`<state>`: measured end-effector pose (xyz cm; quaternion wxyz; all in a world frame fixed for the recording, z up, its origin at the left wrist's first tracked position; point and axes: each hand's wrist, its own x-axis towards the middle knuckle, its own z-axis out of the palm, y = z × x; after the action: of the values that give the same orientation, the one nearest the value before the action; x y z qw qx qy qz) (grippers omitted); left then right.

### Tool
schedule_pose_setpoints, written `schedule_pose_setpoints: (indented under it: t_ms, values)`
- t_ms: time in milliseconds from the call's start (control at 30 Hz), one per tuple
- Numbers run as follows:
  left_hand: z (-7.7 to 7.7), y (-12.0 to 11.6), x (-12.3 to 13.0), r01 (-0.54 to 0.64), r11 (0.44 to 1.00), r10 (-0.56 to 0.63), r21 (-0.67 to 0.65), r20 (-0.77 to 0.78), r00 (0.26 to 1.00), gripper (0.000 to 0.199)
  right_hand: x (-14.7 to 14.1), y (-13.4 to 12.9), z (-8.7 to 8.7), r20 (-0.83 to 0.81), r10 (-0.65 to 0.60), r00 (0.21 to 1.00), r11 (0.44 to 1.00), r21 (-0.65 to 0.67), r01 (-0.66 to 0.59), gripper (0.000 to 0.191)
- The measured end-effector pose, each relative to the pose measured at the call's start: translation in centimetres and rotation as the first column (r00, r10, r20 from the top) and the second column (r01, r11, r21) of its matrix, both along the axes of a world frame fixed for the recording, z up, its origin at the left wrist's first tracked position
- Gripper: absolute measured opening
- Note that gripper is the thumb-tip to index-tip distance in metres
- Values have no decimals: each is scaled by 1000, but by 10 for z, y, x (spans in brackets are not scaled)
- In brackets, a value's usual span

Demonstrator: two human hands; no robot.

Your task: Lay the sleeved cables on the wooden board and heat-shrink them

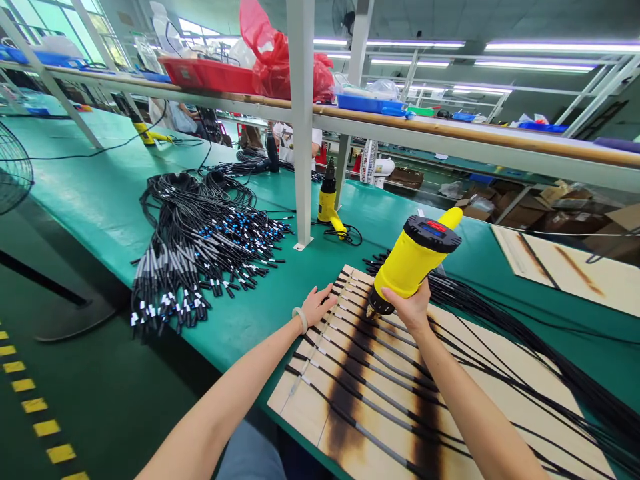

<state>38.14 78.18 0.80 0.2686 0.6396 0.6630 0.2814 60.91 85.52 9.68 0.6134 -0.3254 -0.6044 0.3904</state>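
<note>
My right hand [414, 308] is wrapped round the barrel of a yellow and black heat gun [406, 265]. Its nozzle points down, close above the black cables [367, 381] laid side by side on a pale wooden board [300, 395]. Grey sleeves cover parts of these cables, and dark scorch bands [345, 433] run across the wood beneath. My left hand [319, 307], a pale bangle at its wrist, lies by the cable ends at the board's far left edge. Its fingers are stretched out, touching or nearly touching the ends.
A large bundle of black cables [200, 233] lies on the green table [115, 207]. Another heat gun [327, 200] stands beside a white post [301, 147]. More cables [530, 333] trail off right, near a second scorched board [600, 270]. Overhead, a shelf carries a red tray [210, 75].
</note>
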Motion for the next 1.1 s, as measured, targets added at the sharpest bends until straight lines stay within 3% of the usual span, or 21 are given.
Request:
schedule_pose_setpoints:
  t_ms: [1100]
  values:
    - [0,-2,1,10,1000,-10,6,-9,1000,70,-8,5,12,-4,-8,1000,997,-80,7,71]
